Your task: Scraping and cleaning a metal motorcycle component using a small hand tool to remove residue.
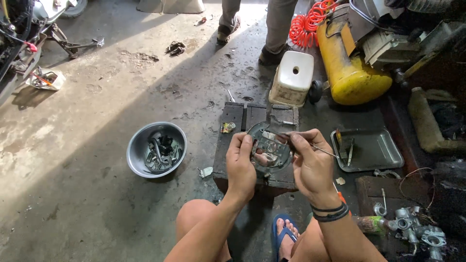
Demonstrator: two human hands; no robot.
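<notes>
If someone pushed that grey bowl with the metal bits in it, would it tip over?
Probably not. The grey bowl looks wide and low, so it would likely slide on the concrete floor. The metal parts inside probably make it heavy for its size, and they might rattle.

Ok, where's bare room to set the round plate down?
Bare patches: the concrete floor left of the grey bowl, and the right half of the metal tray. Crowded: the wooden block under the left hand and right hand, and the carburetor parts at lower right.
</notes>
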